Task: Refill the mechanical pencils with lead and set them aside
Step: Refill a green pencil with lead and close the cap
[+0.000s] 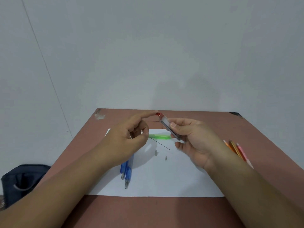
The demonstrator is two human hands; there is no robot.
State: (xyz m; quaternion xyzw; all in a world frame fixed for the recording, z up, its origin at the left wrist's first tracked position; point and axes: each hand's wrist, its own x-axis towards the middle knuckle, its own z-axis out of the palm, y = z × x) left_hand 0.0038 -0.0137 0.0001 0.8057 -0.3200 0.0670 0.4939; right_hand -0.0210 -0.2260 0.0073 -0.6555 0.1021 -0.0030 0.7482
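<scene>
- A person's right hand (195, 139) pinches a clear lead case (169, 126) between thumb and fingers, holding it tilted above the desk (213, 209), red cap end pointing up and away.
- The left hand (130, 137) reaches in from the other side, index finger stretched out so its tip touches the red cap (158, 114); the remaining fingers curl loosely and whether they hold anything cannot be made out.
- Below the hands, a green mechanical pencil (160, 137) lies crosswise on a white sheet of paper (172, 178), partly hidden behind the left hand's fingers and the case.
- A single thin lead (160, 143) lies slanted on the sheet just beside the green pencil.
- Two small grey pieces (156, 153) rest on the paper near the lead; what they are is too small to tell.
- Two blue mechanical pencils (127, 173) lie side by side on the sheet, tips toward the viewer, upper ends covered by the left wrist.
- Orange and pink pencils (236, 150) lie at the desk's right, partly behind the right forearm.
- A dark bag (24, 180) sits on the floor to the left, cut off by the left forearm.
</scene>
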